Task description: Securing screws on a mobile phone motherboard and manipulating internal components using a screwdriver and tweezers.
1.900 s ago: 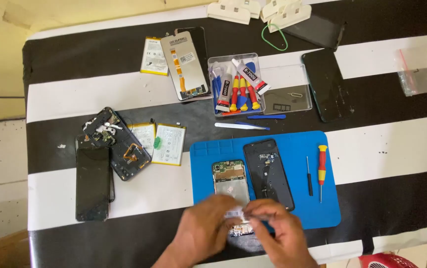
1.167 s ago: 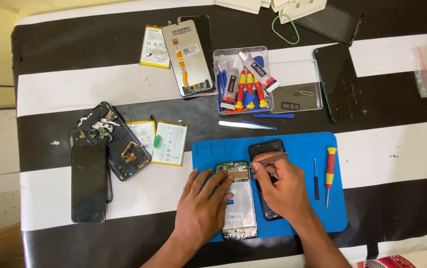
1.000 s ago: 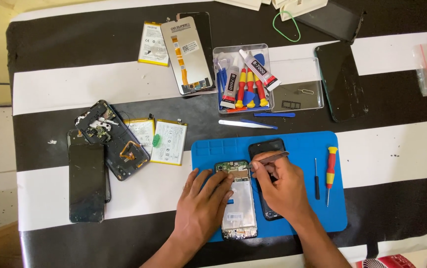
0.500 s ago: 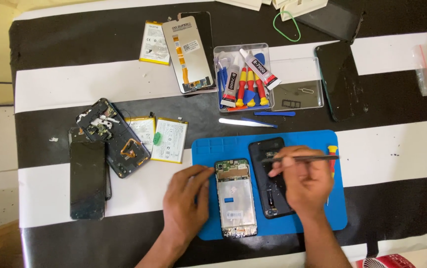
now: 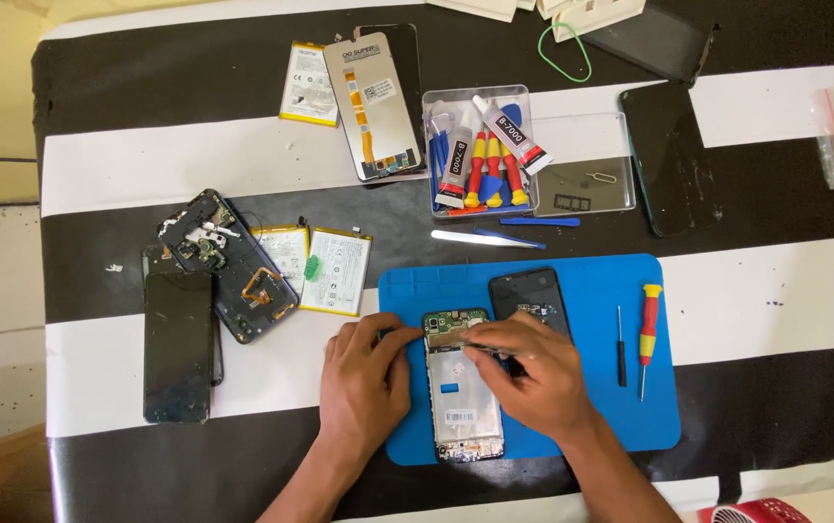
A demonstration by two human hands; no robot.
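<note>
An opened phone frame (image 5: 463, 387) lies lengthwise on the blue mat (image 5: 620, 426), low and just right of centre in the frame. Its back is off: a green circuit board shows at the top end, a pale silvery tray fills the middle with a small blue sticker, and a narrow board sits at the bottom end.

Counted on the striped table (image 5: 117, 174): one blue mat, one black back cover (image 5: 531, 295) just right of the frame, two screwdrivers (image 5: 648, 329) on the mat's right side, one clear plastic box (image 5: 485, 145) of tools and glue tubes above, three loose batteries (image 5: 337, 271), and one pair of tweezers (image 5: 480, 238) above the mat.

The left hand (image 5: 364, 383) rests at the frame's left edge, fingers curled, thumb and forefinger touching the upper left corner. The right hand (image 5: 528, 373) lies over the frame's right side, fingers drawn together at the circuit board; it seems to pinch a thin tool there, though the tip is too small to tell.
</note>
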